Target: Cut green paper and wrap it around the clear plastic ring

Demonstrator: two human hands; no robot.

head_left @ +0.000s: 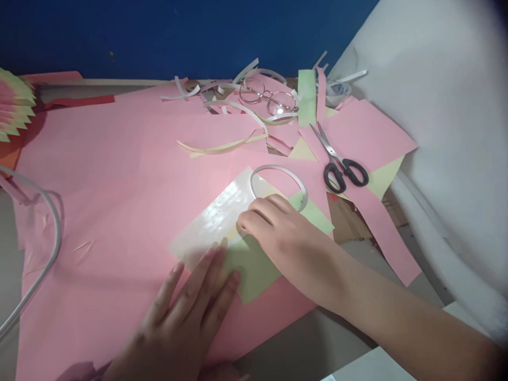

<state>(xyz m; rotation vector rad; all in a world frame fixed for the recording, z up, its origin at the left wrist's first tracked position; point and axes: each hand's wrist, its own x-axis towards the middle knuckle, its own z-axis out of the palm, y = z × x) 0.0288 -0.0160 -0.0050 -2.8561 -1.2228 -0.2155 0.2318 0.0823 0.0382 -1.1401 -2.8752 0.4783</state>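
On a large pink sheet point(130, 185) lies a smaller light sheet, with a glossy whitish half point(214, 214) and a green half point(257, 270). My left hand point(186, 307) rests flat on its near edge with the fingers stretched out. Above it, my right hand point(273, 227) presses down on the same sheet, its fingers curled and closed. Whatever those fingers pinch is hidden beneath them. A thin white strip bent into a loop point(280, 168) stands just beyond the right knuckles; whether the hand grips it cannot be seen.
Black-handled scissors point(335, 164) lie slightly apart to the right. Behind are glasses point(254, 91), paper strips point(238, 143) and a green paper piece point(307, 98). A pleated paper fan point(16, 106) and a pale cable point(57, 227) sit left. A blue panel point(178, 37) bounds the back.
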